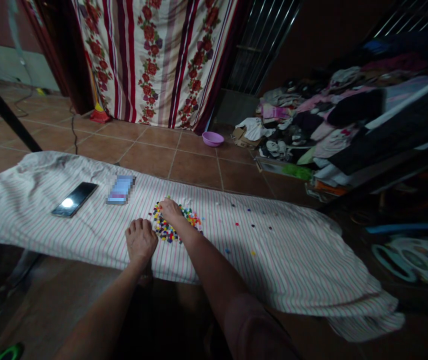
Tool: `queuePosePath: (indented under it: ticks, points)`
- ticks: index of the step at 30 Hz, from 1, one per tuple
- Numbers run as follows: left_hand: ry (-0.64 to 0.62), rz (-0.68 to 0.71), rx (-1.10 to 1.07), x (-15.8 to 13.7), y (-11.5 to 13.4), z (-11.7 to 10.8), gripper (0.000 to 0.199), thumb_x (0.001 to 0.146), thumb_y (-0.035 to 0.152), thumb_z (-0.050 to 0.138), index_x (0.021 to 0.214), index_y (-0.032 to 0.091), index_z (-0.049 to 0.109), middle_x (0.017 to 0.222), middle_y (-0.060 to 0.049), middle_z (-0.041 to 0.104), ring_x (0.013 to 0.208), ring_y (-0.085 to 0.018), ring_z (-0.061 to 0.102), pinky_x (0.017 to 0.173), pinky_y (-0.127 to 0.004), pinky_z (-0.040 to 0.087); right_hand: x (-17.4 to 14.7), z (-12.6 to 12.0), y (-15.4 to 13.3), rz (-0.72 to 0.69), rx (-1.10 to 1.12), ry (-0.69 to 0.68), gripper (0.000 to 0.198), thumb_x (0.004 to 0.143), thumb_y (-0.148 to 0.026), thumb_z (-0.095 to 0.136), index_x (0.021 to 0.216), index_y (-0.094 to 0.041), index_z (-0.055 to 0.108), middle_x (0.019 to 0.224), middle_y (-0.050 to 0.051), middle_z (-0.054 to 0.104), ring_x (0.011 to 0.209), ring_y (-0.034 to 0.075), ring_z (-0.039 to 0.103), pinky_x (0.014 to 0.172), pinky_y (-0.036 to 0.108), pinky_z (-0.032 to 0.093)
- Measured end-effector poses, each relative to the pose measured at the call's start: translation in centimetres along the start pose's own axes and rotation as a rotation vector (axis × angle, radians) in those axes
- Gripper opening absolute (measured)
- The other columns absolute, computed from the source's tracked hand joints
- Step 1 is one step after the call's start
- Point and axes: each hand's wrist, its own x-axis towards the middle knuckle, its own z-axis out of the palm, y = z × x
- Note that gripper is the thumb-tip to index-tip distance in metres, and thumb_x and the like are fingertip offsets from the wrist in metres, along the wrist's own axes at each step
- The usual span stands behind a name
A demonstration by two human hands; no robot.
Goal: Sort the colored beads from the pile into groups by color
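A heap of small multicoloured pieces [167, 233], like tiny tiles or beads, lies on a striped cloth [292, 260]. My right hand [170, 210] reaches over the heap with its fingers bent down and together at the far side. Whatever is between those fingertips is hidden. Just left of the heap, my left hand [141, 240] rests palm down on the cloth, fingers laid forward and nothing visible in it. Its thumb side is close to the nearest pieces. Single pieces are scattered to the right, among them a yellow piece [253, 253] and a blue piece [227, 251].
A dark phone [74, 199] and a second device with a blurred screen [121, 189] lie left of the heap. Beyond the cloth are a tiled floor [195, 165], a purple basin [213, 139], a floral curtain [154, 65] and a large clothes pile [319, 110].
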Motion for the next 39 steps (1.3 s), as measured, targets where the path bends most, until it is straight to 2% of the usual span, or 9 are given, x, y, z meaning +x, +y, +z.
queuePosePath:
  ticks: [5, 13, 21, 24, 27, 32, 36, 39]
  points:
    - [0.012, -0.001, 0.005, -0.1, 0.0, 0.1, 0.022, 0.087, 0.025, 0.041, 0.097, 0.017, 0.058, 0.106, -0.013, 0.06, 0.106, -0.029, 0.049, 0.084, -0.04, 0.033, -1.0, -0.2, 0.3, -0.032, 0.092, 0.095, 0.025, 0.096, -0.018, 0.047, 0.105, -0.018, 0.069, 0.109, 0.007, 0.069, 0.1, 0.016, 0.061, 0.086, 0.023, 0.044]
    - [-0.014, -0.003, -0.018, -0.1, -0.1, -0.2, 0.025, 0.086, 0.026, 0.042, 0.1, 0.016, 0.06, 0.106, -0.015, 0.061, 0.107, -0.03, 0.048, 0.083, -0.041, 0.033, -3.6, -1.6, -0.2, 0.054, 0.171, 0.147, 0.024, 0.096, -0.017, 0.044, 0.11, -0.02, 0.064, 0.112, 0.006, 0.069, 0.1, 0.016, 0.063, 0.085, 0.025, 0.044]
    - [0.006, 0.003, 0.025, -0.3, -0.3, 0.3, 0.028, 0.088, 0.028, 0.037, 0.1, 0.016, 0.059, 0.107, -0.015, 0.06, 0.107, -0.03, 0.049, 0.084, -0.041, 0.033, -8.0, -0.7, 2.1, 0.082, 0.241, 0.23, 0.021, 0.095, -0.018, 0.046, 0.105, -0.021, 0.064, 0.107, 0.004, 0.068, 0.099, 0.015, 0.061, 0.086, 0.023, 0.043]
    - [0.002, -0.004, 0.028, -0.3, -0.4, 0.3, 0.029, 0.088, 0.029, 0.036, 0.101, 0.016, 0.059, 0.107, -0.014, 0.06, 0.107, -0.029, 0.049, 0.085, -0.04, 0.034, -10.2, -0.6, 3.7, 0.078, 0.275, 0.267, 0.02, 0.094, -0.018, 0.048, 0.103, -0.021, 0.065, 0.107, 0.003, 0.068, 0.099, 0.014, 0.06, 0.087, 0.022, 0.043]
    - [-0.002, -0.013, 0.03, -0.3, -0.4, 0.3, 0.029, 0.088, 0.03, 0.037, 0.102, 0.016, 0.058, 0.108, -0.014, 0.06, 0.108, -0.029, 0.049, 0.085, -0.04, 0.034, -12.6, -0.6, 5.7, 0.137, 0.293, 0.315, 0.02, 0.094, -0.018, 0.049, 0.103, -0.022, 0.066, 0.106, 0.003, 0.068, 0.099, 0.014, 0.06, 0.087, 0.022, 0.044]
    - [0.01, 0.001, 0.018, -0.4, -0.3, 0.2, 0.03, 0.087, 0.03, 0.037, 0.1, 0.015, 0.059, 0.106, -0.015, 0.06, 0.106, -0.029, 0.05, 0.084, -0.04, 0.035, -17.5, -0.8, 10.5, 0.23, 0.341, 0.482, 0.023, 0.092, -0.019, 0.047, 0.103, -0.019, 0.068, 0.102, 0.006, 0.067, 0.091, 0.015, 0.062, 0.084, 0.024, 0.047]
    - [0.014, 0.001, 0.027, -0.5, -0.3, 0.0, 0.03, 0.087, 0.03, 0.037, 0.101, 0.015, 0.059, 0.105, -0.016, 0.06, 0.105, -0.03, 0.05, 0.083, -0.041, 0.035, -22.0, -1.4, 14.9, 0.363, 0.346, 0.588, 0.024, 0.087, -0.02, 0.047, 0.097, -0.018, 0.069, 0.095, 0.008, 0.068, 0.083, 0.016, 0.062, 0.081, 0.026, 0.049]
    - [-0.002, 0.001, 0.044, -0.5, -0.3, -0.1, 0.031, 0.088, 0.031, 0.036, 0.101, 0.015, 0.059, 0.107, -0.015, 0.06, 0.106, -0.03, 0.05, 0.083, -0.04, 0.036, -25.2, -1.6, 17.9, 0.477, 0.328, 0.651, 0.026, 0.084, -0.021, 0.046, 0.093, -0.019, 0.07, 0.093, 0.009, 0.069, 0.086, 0.018, 0.063, 0.084, 0.029, 0.05]
